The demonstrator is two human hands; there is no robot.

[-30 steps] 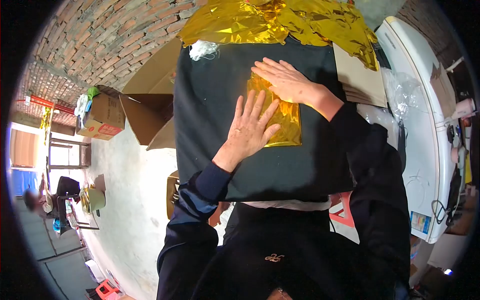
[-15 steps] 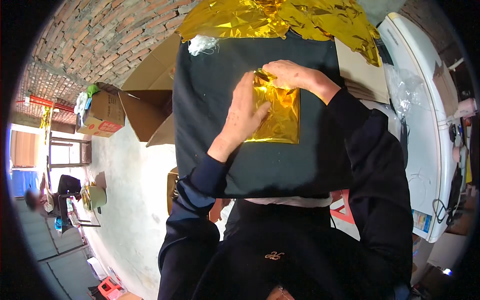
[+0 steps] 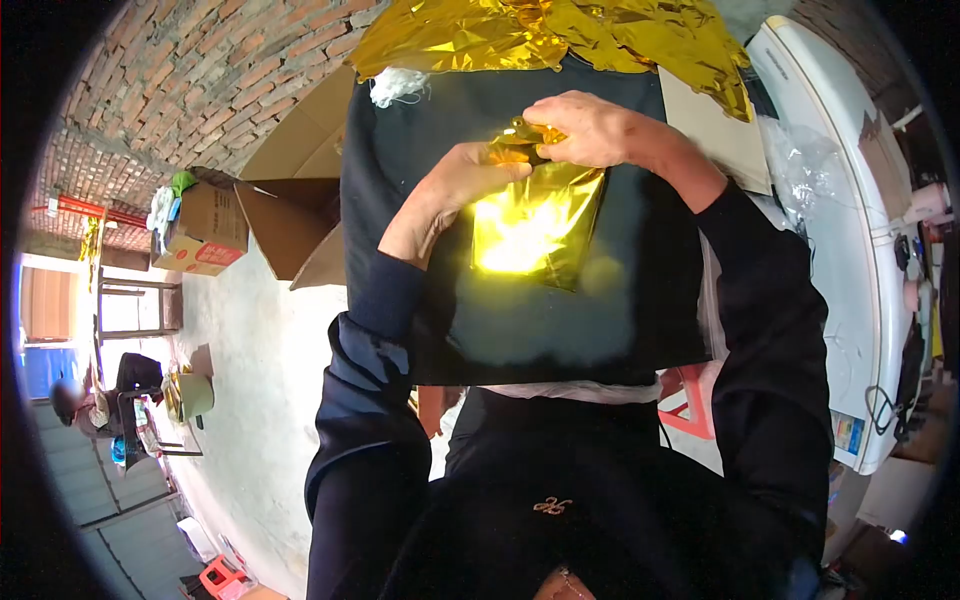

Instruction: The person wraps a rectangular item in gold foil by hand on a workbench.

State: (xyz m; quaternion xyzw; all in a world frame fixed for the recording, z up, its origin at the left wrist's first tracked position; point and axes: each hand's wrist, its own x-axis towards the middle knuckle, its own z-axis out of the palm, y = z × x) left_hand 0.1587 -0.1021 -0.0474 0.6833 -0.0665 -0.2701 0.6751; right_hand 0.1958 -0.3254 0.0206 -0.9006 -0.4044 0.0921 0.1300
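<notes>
A shiny gold foil packet [image 3: 535, 225] hangs from both hands above the black cloth [image 3: 600, 325], its lower part catching a bright glare. At its upper left edge my left hand [image 3: 455, 190] pinches the foil between thumb and fingers. My right hand [image 3: 590, 130] grips the gathered top of the same packet at its upper right, fingers bent around it. The two hands are close together but apart. Some foil between them is crumpled.
Loose gold foil sheets [image 3: 560, 35] cover the far edge, with white threads [image 3: 398, 86] at their left. Open cardboard boxes [image 3: 290, 225] stand left. A white appliance [image 3: 850, 250] and clear plastic [image 3: 800, 170] are at right. A person [image 3: 85, 405] sits far left.
My left hand has moved from lying flat on the packet to pinching its upper edge. The packet's top is now gathered, and its surface tilts and glares. My right hand has turned slightly.
</notes>
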